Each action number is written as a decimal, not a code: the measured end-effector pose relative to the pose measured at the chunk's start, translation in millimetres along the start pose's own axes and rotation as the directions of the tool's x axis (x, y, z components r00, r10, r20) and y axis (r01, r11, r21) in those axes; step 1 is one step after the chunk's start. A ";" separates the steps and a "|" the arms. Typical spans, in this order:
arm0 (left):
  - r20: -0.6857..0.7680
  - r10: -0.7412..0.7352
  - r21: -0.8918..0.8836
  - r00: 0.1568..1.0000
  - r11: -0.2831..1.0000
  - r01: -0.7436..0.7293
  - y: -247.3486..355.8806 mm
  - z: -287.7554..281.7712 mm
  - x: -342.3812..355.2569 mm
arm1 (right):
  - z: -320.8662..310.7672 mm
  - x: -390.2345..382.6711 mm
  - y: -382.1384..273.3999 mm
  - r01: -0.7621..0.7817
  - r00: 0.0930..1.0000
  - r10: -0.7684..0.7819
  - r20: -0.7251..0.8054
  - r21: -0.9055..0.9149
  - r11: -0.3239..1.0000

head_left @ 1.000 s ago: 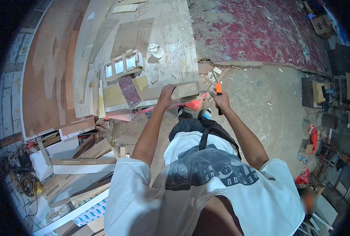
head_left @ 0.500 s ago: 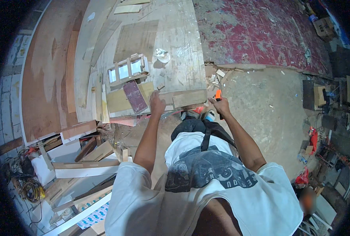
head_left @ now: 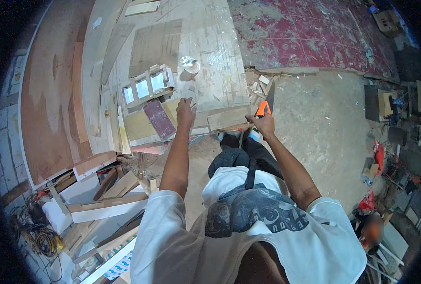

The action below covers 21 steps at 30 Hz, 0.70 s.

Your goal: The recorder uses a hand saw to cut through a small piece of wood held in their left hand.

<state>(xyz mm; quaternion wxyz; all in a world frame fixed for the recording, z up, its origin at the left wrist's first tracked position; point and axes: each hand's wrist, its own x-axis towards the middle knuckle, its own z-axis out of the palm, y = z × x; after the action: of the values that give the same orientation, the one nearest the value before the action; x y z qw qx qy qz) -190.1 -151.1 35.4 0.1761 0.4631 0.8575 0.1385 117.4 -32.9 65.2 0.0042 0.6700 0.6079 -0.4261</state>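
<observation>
In my right hand (head_left: 264, 124) is a handsaw with an orange handle (head_left: 263, 108); its dark, narrow blade (head_left: 271, 93) points away from me, past the bench's right corner. My left hand (head_left: 186, 113) is over the near part of the bench, fingers bent around what looks like a small wood block, mostly hidden. Between my hands, a flat board (head_left: 228, 118) lies along the bench's near edge. Left of my left hand, a dark red rectangular block (head_left: 159, 119) rests across a yellowish board (head_left: 137, 124).
Beyond the red block stands a small wooden frame (head_left: 149, 86) with openings. A white cup (head_left: 190, 66) is farther back on the bench (head_left: 215, 57). Offcuts (head_left: 258, 87) litter the floor by the bench's right side. Stacked boards (head_left: 104, 203) fill the lower left.
My left hand has reached slightly farther over the bench, onto the small block that lay in front of it. The saw blade now shows more clearly, pointing away. The view has shifted slightly.
</observation>
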 end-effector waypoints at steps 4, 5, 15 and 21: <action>-0.053 0.011 0.041 0.999 0.999 -0.008 -12.8 2.2 3.6 | 1.5 1.8 2.6 -0.005 0.999 0.008 -0.034 0.079 0.997; -0.122 -0.014 0.042 0.992 0.999 0.019 -17.0 1.7 4.7 | 1.9 4.3 3.8 -0.020 1.000 0.021 -0.010 0.080 0.997; -0.089 -0.470 0.024 0.878 0.881 0.473 -45.2 -14.2 -26.1 | 3.8 8.9 4.4 -0.001 1.000 0.002 -0.013 0.051 0.999; -0.071 -0.463 -0.079 0.884 0.886 0.458 -43.5 -6.2 -25.2 | 9.7 23.1 18.3 0.008 1.000 -0.005 -0.013 0.194 0.981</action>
<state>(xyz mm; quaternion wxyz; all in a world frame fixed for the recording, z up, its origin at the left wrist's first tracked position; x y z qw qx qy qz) -212.4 -196.0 27.9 0.1799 0.2344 0.9452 0.1387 124.5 -24.0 36.3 -0.0664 0.6680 0.5656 -0.4791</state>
